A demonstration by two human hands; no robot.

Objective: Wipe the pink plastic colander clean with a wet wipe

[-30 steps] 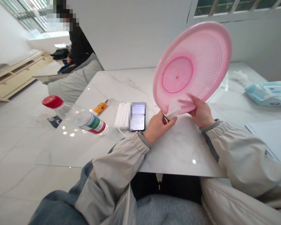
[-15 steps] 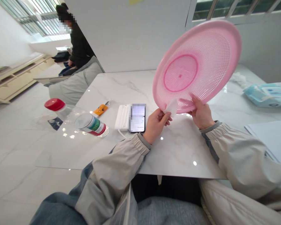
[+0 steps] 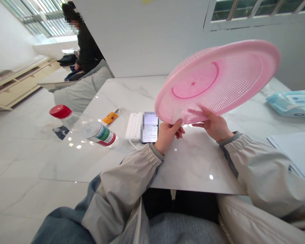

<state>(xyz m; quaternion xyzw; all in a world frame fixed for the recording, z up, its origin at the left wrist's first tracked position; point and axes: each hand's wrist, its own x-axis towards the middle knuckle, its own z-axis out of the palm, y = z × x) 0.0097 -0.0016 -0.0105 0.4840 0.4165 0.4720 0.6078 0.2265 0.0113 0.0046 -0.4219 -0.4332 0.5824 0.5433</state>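
A round pink plastic basket [image 3: 234, 79] with mesh walls is held up tilted above the table, its inside facing me. My left hand [image 3: 169, 133] pinches a white wipe [image 3: 177, 115] against the basket's near-left rim, thumb on top. At the near rim, my right hand [image 3: 216, 126] grips the basket with the thumb over the inner side and fingers beneath. The fingers under the rim are partly hidden.
On the white marble table [image 3: 188, 162] are a phone [image 3: 149, 130], a white power bank [image 3: 134, 127], an orange tag [image 3: 110, 118], and a red-capped bottle [image 3: 103, 135]. To the right lie a blue wipes pack [image 3: 292, 103] and papers [image 3: 295, 149]. A person [image 3: 87, 44] sits back left.
The basket has tipped flatter, its far edge swinging down and to the right. My left hand and the wipe have shifted slightly left along the rim.
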